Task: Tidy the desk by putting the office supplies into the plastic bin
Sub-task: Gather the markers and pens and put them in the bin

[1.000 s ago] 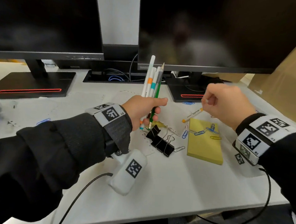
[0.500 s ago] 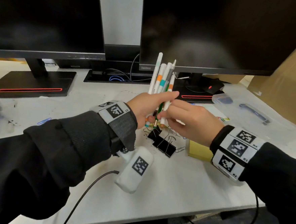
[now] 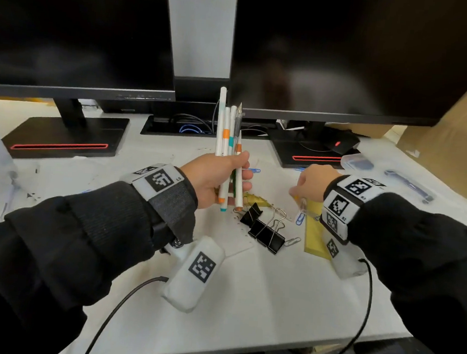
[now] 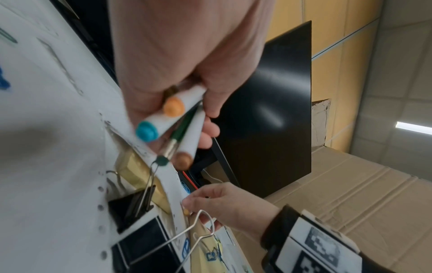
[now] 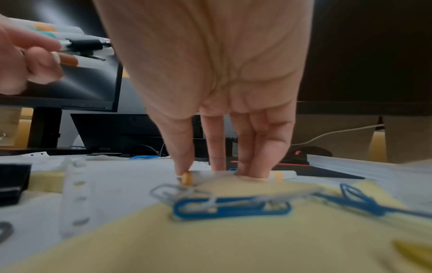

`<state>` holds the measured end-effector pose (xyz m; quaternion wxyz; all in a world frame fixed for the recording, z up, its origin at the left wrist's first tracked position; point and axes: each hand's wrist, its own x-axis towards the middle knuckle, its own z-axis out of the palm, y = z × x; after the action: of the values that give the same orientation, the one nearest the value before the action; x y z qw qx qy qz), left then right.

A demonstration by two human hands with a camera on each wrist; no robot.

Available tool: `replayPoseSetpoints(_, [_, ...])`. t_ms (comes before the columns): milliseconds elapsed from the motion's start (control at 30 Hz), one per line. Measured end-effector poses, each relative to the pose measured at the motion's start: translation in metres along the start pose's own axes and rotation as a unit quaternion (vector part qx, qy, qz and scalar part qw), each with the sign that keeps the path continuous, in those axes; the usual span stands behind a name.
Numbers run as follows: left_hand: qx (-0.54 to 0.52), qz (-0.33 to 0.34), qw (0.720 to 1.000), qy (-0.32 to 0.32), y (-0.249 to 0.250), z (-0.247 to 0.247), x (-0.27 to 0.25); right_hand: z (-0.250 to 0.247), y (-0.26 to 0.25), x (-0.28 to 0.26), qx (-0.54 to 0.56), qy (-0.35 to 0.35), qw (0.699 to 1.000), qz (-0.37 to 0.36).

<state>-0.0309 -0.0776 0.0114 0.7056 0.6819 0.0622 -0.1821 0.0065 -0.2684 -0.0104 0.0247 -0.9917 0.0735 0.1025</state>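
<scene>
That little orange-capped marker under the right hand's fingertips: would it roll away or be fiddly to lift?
The marker looks round and smooth and lies flat at the yellow pad's far edge, so a nudge would probably roll it. It seems light, thin and stiff. The right hand has thumb and fingertips on it, which likely steadies it.

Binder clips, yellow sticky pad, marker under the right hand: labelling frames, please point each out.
binder clips (image 3: 266, 232), head view, on a black clip body.
yellow sticky pad (image 5: 210, 240), right wrist view, bare top sheet.
marker (image 5: 203, 177), right wrist view, white barrel.
</scene>
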Motion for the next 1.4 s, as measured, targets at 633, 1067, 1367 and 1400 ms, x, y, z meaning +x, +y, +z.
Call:
replayPoseSetpoints(633, [-0.022,0.033,0.999,0.035,-0.008,-0.009,0.001,-0.028,-0.010,-0.044,-0.137,-0.033,0.990,-0.013])
replayPoseSetpoints(1067, [-0.034,0.151,0.984,0.084,-0.008,-0.008,0.002,0.010,-0.081,-0.082,0.437,0.044,0.864,-0.244])
replayPoseSetpoints(1367, [0.055,0.177,0.983,0.005,-0.014,-0.023,-0.004,-0.008,-0.090,-0.069,0.575,-0.050,0.791,-0.202])
replayPoseSetpoints(1400, [0.077,0.173,0.982,-0.024,-0.015,-0.022,-0.006,-0.010,-0.091,-0.069,0.601,-0.060,0.771,-0.202])
